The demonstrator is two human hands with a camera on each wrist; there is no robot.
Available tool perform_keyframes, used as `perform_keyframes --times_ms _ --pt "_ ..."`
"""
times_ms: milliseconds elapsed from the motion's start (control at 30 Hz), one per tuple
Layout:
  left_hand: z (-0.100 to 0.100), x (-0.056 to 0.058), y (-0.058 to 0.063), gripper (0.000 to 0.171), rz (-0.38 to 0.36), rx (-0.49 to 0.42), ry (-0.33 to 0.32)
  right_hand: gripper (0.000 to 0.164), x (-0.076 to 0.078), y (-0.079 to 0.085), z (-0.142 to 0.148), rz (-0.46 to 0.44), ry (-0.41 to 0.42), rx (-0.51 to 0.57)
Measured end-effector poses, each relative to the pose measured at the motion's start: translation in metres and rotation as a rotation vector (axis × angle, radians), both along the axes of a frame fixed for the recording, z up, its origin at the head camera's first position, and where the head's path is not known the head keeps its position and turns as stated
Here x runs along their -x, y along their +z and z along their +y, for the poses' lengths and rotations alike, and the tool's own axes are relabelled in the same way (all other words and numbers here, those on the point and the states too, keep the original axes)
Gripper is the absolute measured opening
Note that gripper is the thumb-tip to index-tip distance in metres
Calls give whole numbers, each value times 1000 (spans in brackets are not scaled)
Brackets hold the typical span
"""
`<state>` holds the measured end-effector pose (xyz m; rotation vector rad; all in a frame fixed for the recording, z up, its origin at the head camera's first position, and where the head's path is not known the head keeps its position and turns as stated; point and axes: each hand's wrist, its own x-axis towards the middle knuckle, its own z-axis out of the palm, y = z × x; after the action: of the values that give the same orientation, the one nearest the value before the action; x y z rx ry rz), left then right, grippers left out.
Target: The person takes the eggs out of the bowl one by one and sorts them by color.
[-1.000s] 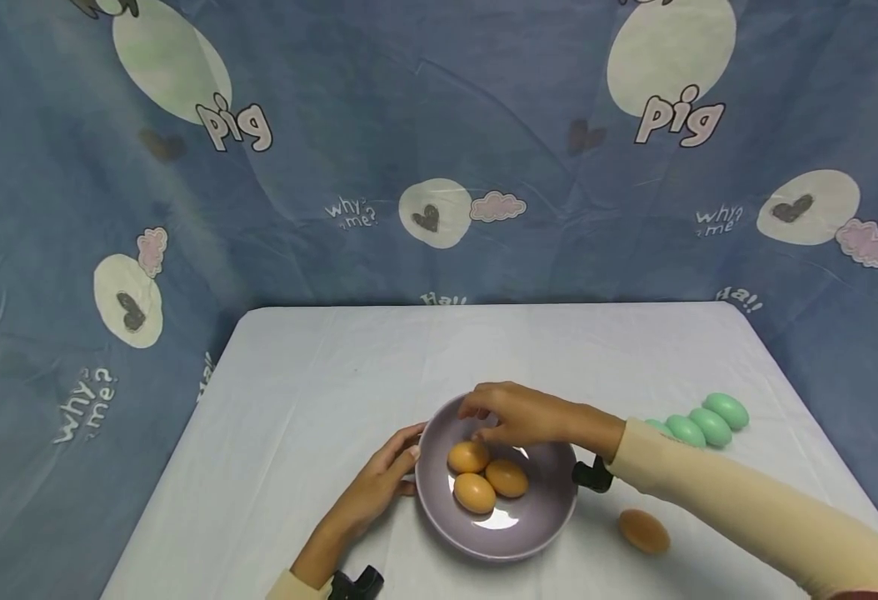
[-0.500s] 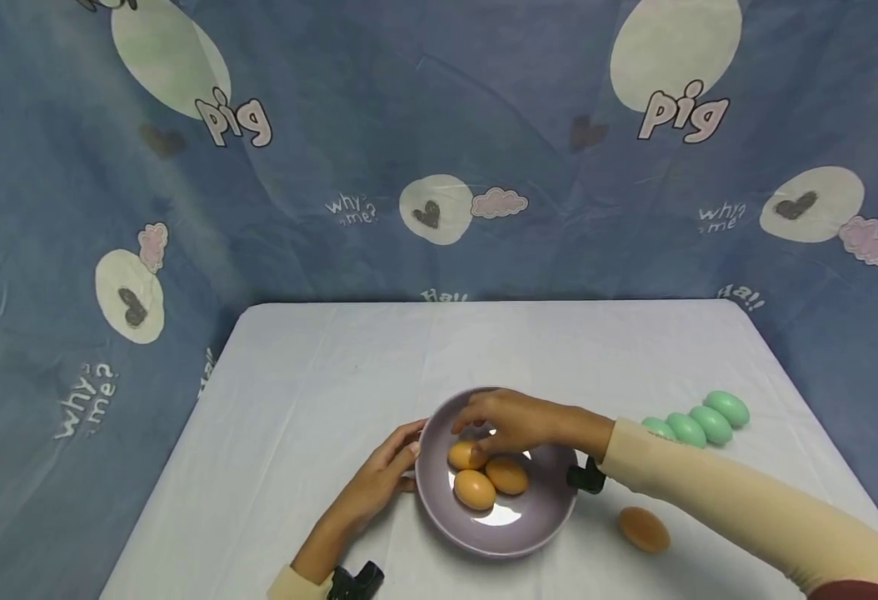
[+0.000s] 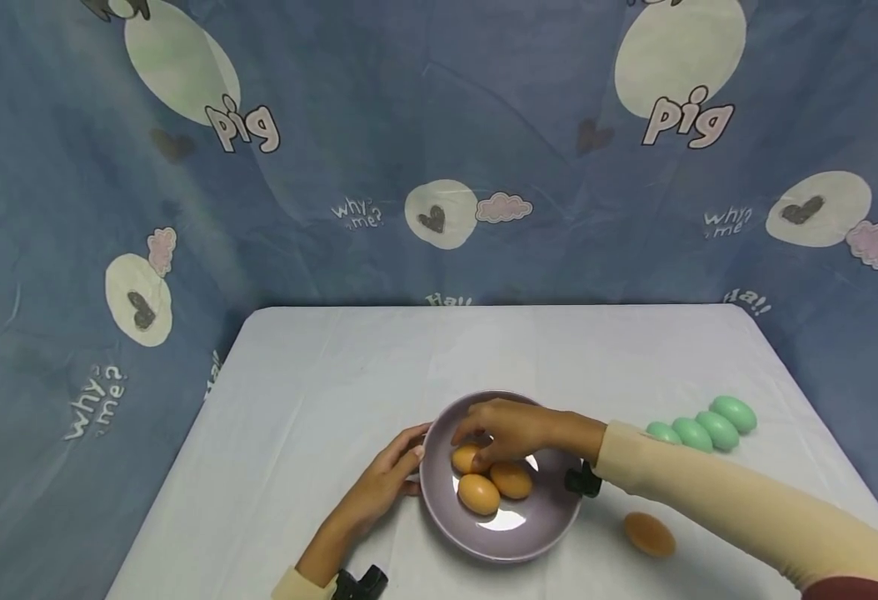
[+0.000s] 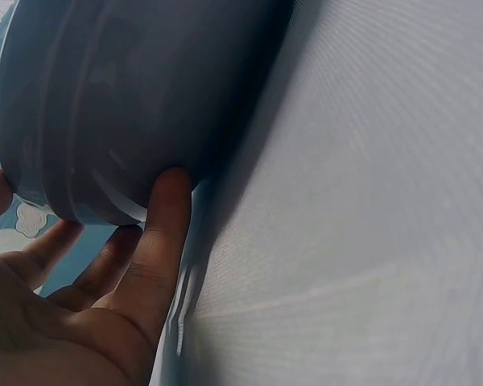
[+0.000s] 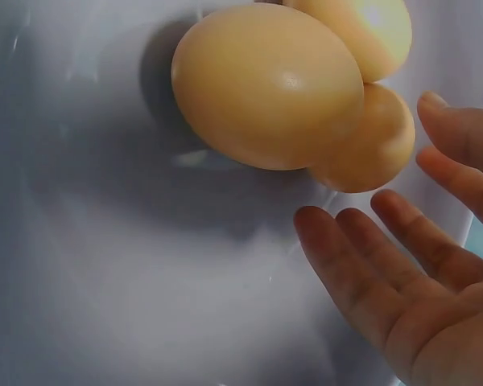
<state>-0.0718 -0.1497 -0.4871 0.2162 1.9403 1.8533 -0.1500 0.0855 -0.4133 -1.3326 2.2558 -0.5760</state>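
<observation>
Three light-brown eggs lie in a mauve bowl (image 3: 536,529): a near egg (image 3: 479,494), a right egg (image 3: 511,480) and a far egg (image 3: 465,458). My right hand (image 3: 510,429) reaches over the bowl with bent fingers, its thumb overlapping the far egg in the head view. In the right wrist view, fingers (image 5: 354,281) are loosely spread and a gap shows between them and the eggs. My left hand (image 3: 379,483) rests against the bowl's left side. In the left wrist view its fingertips touch the bowl's outer wall (image 4: 137,96), one of them low by the cloth.
A single brown egg (image 3: 649,534) lies on the white cloth-covered table (image 3: 319,375), right of the bowl. Several green eggs (image 3: 716,430) form a slanting row farther back, partly behind the right sleeve (image 3: 709,492). A blue printed curtain (image 3: 379,100) hangs behind.
My right hand has come down and slightly nearer within the bowl, its thumb now over the far egg. The left hand stays at the bowl's side.
</observation>
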Motion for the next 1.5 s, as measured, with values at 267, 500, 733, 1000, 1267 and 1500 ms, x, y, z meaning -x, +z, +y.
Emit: perform_keyframes --times_ms 267,500,733,1000,1267,1500 --pt "-1 -1 -1 46 2 4 8 33 -1 0 -6 7 26 -24" --pt "-1 0 -1 50 5 18 11 31 -3 -4 -7 -3 7 -67" --pt "2 -3 0 48 -1 -11 5 28 -4 -8 -8 -8 9 -76" --pt "0 -2 0 48 20 -9 2 26 -2 -5 -9 37 35 -60" --pt "3 -7 -5 47 -13 -16 -18 27 -3 1 -1 60 26 -25" --pt "1 -2 -1 43 9 -5 15 31 4 21 12 20 -46 39"
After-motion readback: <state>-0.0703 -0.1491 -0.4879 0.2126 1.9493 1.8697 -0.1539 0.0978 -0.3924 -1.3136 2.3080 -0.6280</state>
